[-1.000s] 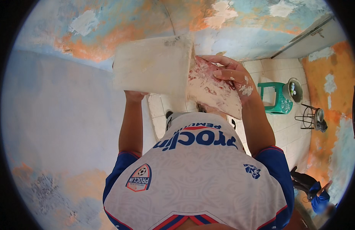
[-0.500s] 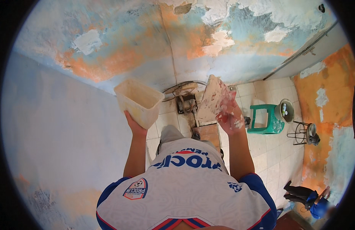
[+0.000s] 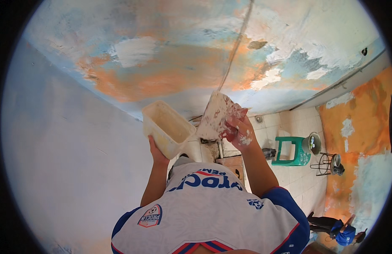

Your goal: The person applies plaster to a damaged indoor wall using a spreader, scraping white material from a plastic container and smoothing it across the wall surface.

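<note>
My left hand (image 3: 157, 151) is wrapped round the lower side of an off-white, open-topped plastic tub (image 3: 158, 140). Pale residue coats the tub's inside, which is tilted into view. In my right hand (image 3: 241, 130) is a flat, broad-bladed scraper (image 3: 214, 111), smeared with whitish filler; my fingers cover its grip. White smears also mark that hand. The blade stands upright just right of the tub, a short gap apart. Beyond both hands rises a patchy wall (image 3: 162, 78) of orange, blue and white; I cannot tell whether the blade touches it.
On the tiled floor (image 3: 295, 182) to the right are a green plastic stool (image 3: 294, 158), a bucket (image 3: 312, 144) and a black metal stand (image 3: 323, 164). A person in blue (image 3: 345, 233) is at the lower right. A bluish wall (image 3: 69, 148) runs along my left.
The tub and scraper have come closer together, the tub moving right and the scraper left in the view. The view has shifted, with more of the far wall showing.
</note>
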Demonstrator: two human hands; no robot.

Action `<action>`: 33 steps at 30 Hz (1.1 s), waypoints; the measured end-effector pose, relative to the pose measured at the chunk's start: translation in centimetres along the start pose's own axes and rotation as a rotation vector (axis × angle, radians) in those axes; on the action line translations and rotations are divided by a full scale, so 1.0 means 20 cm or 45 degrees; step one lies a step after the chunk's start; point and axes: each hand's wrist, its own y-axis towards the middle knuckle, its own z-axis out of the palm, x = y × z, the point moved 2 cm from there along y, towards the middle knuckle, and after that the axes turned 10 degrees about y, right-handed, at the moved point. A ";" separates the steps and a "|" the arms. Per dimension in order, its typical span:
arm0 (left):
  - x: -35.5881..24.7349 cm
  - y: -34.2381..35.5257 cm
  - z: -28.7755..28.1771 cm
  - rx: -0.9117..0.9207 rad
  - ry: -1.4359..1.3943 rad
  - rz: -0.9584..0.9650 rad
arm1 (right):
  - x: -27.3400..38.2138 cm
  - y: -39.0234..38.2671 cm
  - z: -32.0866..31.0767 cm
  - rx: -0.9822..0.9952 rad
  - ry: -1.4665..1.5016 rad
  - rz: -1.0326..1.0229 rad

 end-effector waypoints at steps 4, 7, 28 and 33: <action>-0.23 0.04 -0.19 0.024 0.038 0.021 | -0.14 0.26 0.15 -0.102 -0.027 -0.096; -0.34 0.08 -0.29 -0.007 0.031 -0.005 | -0.22 0.38 0.30 -0.092 -0.099 -0.292; -0.57 0.15 -0.48 -0.083 0.186 -0.032 | -0.71 1.00 0.63 -0.368 -1.971 -1.557; -0.58 0.12 -0.49 -0.166 0.160 -0.032 | -0.43 0.96 0.40 -0.658 -1.661 -1.761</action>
